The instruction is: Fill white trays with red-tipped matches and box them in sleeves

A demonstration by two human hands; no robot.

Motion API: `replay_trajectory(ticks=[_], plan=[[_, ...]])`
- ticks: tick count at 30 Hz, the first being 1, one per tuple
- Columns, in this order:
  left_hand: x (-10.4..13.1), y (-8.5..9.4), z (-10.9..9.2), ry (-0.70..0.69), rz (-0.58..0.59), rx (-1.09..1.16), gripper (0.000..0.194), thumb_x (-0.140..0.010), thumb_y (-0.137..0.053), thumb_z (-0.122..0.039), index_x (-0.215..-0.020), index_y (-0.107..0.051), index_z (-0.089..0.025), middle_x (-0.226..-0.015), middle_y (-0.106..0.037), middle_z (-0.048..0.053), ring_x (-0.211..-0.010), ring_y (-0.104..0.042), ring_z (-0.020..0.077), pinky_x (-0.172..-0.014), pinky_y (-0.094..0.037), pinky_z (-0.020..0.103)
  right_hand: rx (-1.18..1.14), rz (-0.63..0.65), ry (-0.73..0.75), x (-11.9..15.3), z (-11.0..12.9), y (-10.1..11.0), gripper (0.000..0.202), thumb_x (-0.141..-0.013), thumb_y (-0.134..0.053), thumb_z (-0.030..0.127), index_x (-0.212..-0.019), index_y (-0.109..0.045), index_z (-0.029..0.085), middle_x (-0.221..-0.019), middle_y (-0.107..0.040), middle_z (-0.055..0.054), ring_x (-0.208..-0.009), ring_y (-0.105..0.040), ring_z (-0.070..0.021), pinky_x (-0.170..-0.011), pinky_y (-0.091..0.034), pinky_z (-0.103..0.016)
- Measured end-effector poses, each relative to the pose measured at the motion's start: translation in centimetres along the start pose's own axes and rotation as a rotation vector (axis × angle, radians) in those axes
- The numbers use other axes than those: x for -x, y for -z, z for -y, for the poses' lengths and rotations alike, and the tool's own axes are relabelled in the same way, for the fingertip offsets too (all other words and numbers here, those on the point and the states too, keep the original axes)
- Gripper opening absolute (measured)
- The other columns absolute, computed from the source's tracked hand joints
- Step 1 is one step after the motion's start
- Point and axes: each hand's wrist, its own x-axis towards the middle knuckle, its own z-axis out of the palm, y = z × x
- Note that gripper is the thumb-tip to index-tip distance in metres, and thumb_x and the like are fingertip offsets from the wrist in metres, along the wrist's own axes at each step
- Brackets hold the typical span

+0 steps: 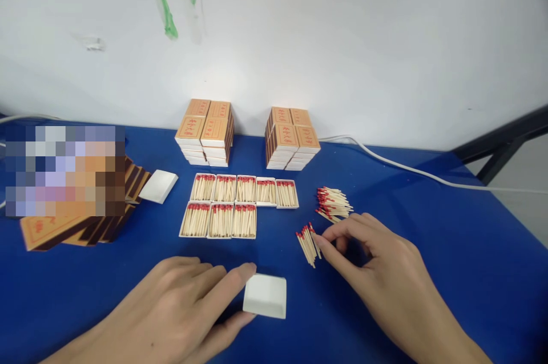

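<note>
Holding the white tray (265, 296) by its L edge w/ L hand (184, 302), we had R hand (385, 267) fingers nearly closed by the match bunch (306, 247); couldn't tell if gripping any. Bunch lay on desk (454, 227) just L of them, heads away, axes approx. fore-aft.

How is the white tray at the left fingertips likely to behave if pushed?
The white tray looks thin-walled and empty, so it is probably light and may slide easily. Its wide, low shape makes tipping seem unlikely. Thin sides might buckle if the left hand squeezed hard.
</note>
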Motion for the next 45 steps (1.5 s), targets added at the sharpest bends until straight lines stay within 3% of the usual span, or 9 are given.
replay_trajectory(ticks=[6, 14, 31, 45], plan=[[-0.04, -0.05, 0.07, 0.0, 0.007, -0.013, 0.036, -0.132, -0.039, -0.035, -0.144, -0.068, -0.017, -0.091, -0.085, -0.002, -0.068, -0.084, 0.0179, -0.056, -0.061, 0.04, 0.047, -0.069, -0.026, -0.25, -0.47, -0.27, 0.038, -0.112, -0.074, 0.057, -0.085, -0.082, 0.032, -0.076, -0.073, 0.001, -0.065, -0.066, -0.0208, -0.059, -0.05, -0.036], [0.04, 0.05, 0.02, -0.009, 0.011, -0.008, 0.037, -0.133, -0.039, -0.036, -0.143, -0.069, -0.016, -0.093, -0.086, -0.002, -0.069, -0.084, 0.0175, -0.058, -0.06, 0.039, 0.037, -0.049, -0.026, -0.25, -0.08, -0.46, 0.036, -0.112, -0.075, 0.057, -0.087, -0.082, 0.032, -0.076, -0.071, 0.001, -0.066, -0.066, -0.0207, -0.059, -0.05, -0.036], [-0.12, 0.1, 0.02, -0.011, 0.009, -0.019, 0.037, -0.133, -0.04, -0.038, -0.143, -0.069, -0.017, -0.094, -0.087, -0.002, -0.068, -0.084, 0.0175, -0.057, -0.061, 0.041, -0.007, -0.002, -0.046, -0.06, -0.25, 0.11, 0.049, -0.112, -0.071, 0.076, -0.091, -0.086, 0.034, -0.078, -0.075, 0.002, -0.066, -0.069, -0.0198, -0.057, -0.05, -0.035], [0.07, 0.23, -0.04, -0.002, 0.009, -0.021, 0.038, -0.133, -0.039, -0.038, -0.145, -0.068, -0.017, -0.095, -0.088, -0.002, -0.069, -0.085, 0.0178, -0.057, -0.061, 0.04, -0.02, -0.008, -0.016, -0.1, -0.07, 0.11, 0.041, -0.114, -0.071, 0.066, -0.09, -0.085, 0.036, -0.074, -0.072, 0.004, -0.06, -0.069, -0.0175, -0.056, -0.046, -0.037]])
